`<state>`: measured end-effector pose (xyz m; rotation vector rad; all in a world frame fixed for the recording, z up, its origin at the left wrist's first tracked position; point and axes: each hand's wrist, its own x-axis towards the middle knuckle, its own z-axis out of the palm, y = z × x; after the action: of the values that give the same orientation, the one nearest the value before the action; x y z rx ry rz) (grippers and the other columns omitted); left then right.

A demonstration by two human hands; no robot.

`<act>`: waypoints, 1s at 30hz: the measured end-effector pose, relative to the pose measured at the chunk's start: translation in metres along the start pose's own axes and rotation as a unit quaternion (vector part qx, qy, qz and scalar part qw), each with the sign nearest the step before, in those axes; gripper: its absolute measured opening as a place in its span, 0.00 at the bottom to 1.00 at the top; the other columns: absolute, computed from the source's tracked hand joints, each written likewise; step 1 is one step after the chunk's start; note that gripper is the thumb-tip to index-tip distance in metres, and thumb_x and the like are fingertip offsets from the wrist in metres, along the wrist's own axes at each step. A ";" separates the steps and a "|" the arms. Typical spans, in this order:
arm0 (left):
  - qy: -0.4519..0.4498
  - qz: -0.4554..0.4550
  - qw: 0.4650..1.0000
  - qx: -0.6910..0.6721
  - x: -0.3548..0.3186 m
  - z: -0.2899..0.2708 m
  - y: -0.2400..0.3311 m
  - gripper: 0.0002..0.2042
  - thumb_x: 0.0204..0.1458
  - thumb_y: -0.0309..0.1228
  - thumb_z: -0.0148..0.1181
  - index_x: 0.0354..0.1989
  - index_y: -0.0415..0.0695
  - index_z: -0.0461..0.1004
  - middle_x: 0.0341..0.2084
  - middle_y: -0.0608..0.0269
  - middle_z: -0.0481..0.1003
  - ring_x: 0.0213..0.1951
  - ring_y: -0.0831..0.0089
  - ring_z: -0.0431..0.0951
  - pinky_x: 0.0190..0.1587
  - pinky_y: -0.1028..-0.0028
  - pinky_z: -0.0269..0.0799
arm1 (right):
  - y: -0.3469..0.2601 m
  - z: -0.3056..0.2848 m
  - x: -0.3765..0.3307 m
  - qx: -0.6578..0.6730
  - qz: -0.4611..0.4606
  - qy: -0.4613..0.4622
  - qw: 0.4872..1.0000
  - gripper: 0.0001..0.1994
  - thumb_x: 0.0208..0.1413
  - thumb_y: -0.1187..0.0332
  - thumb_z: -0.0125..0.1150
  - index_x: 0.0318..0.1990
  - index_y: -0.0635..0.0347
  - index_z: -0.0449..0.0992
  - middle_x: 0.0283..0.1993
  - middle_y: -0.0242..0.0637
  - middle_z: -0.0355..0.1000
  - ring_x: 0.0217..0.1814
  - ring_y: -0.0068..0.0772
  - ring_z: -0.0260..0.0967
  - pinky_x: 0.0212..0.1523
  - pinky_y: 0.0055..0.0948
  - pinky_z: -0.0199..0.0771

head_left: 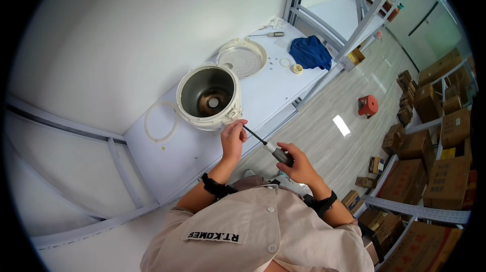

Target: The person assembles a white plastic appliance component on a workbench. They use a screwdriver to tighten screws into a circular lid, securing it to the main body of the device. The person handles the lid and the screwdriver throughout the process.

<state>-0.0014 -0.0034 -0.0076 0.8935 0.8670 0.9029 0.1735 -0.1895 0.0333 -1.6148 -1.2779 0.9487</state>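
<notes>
Beige shirt fabric fills the lower edge, with both forearms rising from it, each wearing a black wrist strap. Right hand (298, 163) is closed around the grey handle of a screwdriver (268, 146); the thin dark shaft runs up and to the left, its tip reaching the fingers of the left hand (233, 138). Left fingers are curled and pinched together at the shaft tip, right against the lower rim of the rice cooker body (209, 96) — whether they hold a screw there cannot be told.

The cooker body is cream-white, lid off, standing upright on the white shelf top (167, 155) near its front edge. Its bare metal interior is open to view, with a round heating plate and centre knob at the bottom.

Left of the cooker lies a pale sealing ring (160, 121), flat on the shelf, just beside the body but apart from it. Beyond the cooker, nearly touching its far rim, the detached round lid (242, 57) lies flat. Further back — a small white ring and a small yellowish round part (297, 69), then a crumpled blue cloth (310, 52). A second, slim tool (268, 34) lies at the far end of the shelf.

On the grey floor to the right, a red stool (368, 105) stands well apart, with stacked cardboard boxes (440, 135) on racks beyond.
</notes>
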 end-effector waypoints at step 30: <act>0.143 0.256 0.914 0.281 -0.043 -0.021 0.015 0.10 0.68 0.29 0.60 0.43 0.34 0.83 0.47 0.55 0.78 0.39 0.71 0.81 0.43 0.73 0.78 | 0.062 -0.017 0.123 0.006 -0.228 0.008 0.974 0.24 0.46 0.82 0.61 0.55 0.63 0.77 0.42 0.43 0.68 0.41 0.40 0.73 0.43 0.35 0.76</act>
<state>-0.0395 -0.0316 0.0078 1.5632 1.2040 1.2874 0.2336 -0.0794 -0.0251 -1.2358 -1.5401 0.6535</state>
